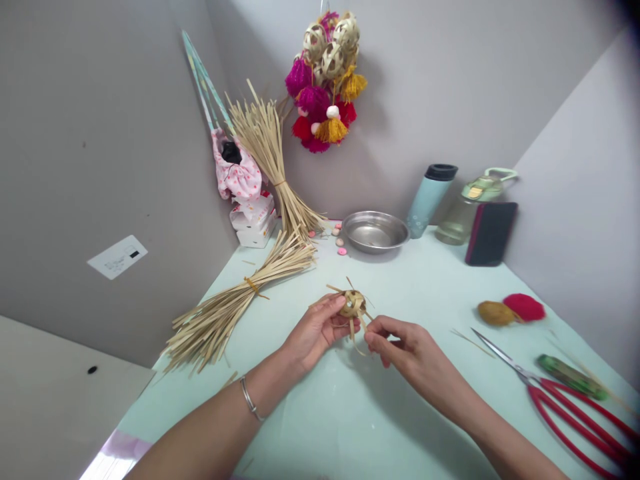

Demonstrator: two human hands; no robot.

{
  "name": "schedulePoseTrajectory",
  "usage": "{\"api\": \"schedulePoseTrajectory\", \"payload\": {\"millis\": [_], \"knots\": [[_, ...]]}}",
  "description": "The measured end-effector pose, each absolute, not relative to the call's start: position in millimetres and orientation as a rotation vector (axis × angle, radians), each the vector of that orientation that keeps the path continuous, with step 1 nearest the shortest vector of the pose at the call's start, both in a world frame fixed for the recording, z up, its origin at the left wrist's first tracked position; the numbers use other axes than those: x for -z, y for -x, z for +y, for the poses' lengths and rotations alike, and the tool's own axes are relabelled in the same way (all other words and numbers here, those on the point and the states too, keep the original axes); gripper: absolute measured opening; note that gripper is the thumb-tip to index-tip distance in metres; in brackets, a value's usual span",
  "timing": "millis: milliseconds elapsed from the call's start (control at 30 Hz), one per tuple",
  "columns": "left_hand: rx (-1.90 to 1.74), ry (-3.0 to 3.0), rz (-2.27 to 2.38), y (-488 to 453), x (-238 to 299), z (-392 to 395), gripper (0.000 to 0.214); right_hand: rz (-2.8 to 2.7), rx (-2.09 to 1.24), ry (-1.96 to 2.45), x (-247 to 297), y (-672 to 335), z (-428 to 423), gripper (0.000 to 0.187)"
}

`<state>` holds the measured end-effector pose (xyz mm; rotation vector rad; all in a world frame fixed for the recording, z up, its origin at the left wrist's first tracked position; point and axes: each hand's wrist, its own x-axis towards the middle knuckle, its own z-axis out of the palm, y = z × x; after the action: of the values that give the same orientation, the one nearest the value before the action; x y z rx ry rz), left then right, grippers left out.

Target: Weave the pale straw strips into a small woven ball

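A small woven straw ball (354,303), with loose strip ends sticking out around it, is held above the middle of the table. My left hand (323,325) grips it from the left, thumb on top and fingers beneath. My right hand (400,340) pinches one of the straw strips (363,323) at the ball's lower right, fingers closed. The underside of the ball is hidden by my left fingers. A silver bangle (250,399) circles my left wrist.
Straw bundles lie (220,320) and stand (277,167) at the left. A metal bowl (376,232), tumbler (431,200), water bottle (460,217) and phone (491,233) line the back. Red-handled scissors (535,380), a green tool (573,377) and yarn balls (524,307) are right. Tasselled ornaments (327,80) hang above.
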<state>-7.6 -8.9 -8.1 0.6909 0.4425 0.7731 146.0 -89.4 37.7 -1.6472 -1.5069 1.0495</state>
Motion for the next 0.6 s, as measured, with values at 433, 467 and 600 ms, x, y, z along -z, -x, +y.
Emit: {"api": "schedulePoseTrajectory", "payload": {"millis": [433, 467, 600], "knots": [[-0.754, -0.745, 0.521, 8.7, 6.0, -9.3, 0.027, -1.739, -0.758, 1.727, -31.7, -152.6, -91.1, 0.023], [-0.755, -0.754, 0.526, 8.9, 5.3, -9.6, 0.027, -1.742, -0.771, 1.729, -32.1, -153.3, -91.1, 0.023], [-0.777, -0.771, 0.54, 9.7, 3.2, -9.9, 0.025, -1.697, -0.804, 1.722, -33.0, -154.7, -91.4, 0.024]]}}
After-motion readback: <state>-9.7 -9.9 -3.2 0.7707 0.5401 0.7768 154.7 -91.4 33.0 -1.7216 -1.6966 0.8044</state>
